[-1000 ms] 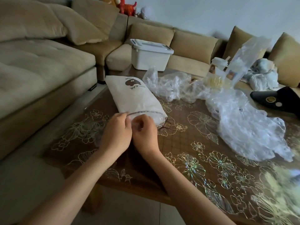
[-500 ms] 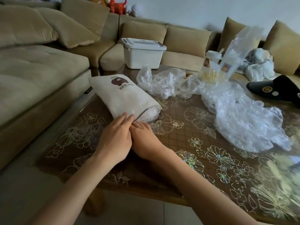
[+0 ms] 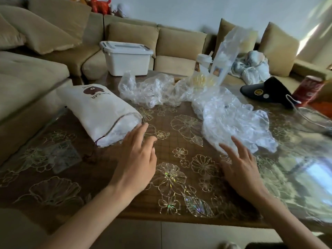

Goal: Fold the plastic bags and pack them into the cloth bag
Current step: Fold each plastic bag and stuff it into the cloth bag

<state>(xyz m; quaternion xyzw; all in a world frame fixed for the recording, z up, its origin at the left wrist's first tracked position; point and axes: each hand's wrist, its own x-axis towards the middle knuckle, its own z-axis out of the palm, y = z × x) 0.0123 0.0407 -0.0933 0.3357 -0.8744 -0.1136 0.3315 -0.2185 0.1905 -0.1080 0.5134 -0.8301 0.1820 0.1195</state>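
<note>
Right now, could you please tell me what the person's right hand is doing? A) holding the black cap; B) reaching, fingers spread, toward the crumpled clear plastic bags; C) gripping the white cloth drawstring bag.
B: the right hand is open, fingers straight toward the crumpled clear plastic bags, holding nothing.

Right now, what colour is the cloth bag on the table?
The cloth bag is off-white with a brown bear print, best seen in the head view.

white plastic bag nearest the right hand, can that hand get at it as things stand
Probably yes: the right hand is open, its fingers at the near edge of the white plastic bag, with nothing between them.
</note>
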